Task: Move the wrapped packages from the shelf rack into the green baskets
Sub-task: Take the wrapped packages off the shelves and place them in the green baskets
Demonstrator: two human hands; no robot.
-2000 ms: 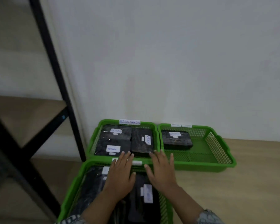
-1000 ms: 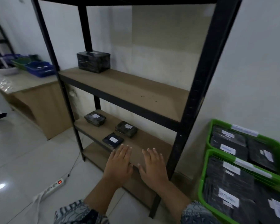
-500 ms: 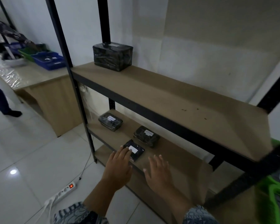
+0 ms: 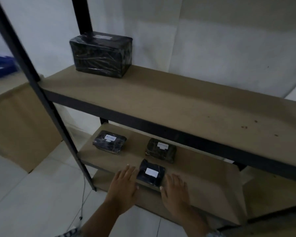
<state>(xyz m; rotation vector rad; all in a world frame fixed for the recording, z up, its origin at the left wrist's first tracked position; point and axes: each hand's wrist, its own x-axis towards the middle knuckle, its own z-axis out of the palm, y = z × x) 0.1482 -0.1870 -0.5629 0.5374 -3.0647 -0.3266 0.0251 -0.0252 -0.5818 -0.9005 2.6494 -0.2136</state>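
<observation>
Both hands are spread flat, the left hand and right hand flanking a small black package on the lower shelf, holding nothing.

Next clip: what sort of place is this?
Likely a small stockroom or packing room: a black metal shelf rack with board shelves, film-wrapped packages bearing white labels, and a plain tiled floor.

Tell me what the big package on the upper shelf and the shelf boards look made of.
Big package: seemingly black plastic film, glossy, with creases and light streaks; contents hidden. Shelf boards: likely matte brown fibreboard, flat and grainless.
</observation>
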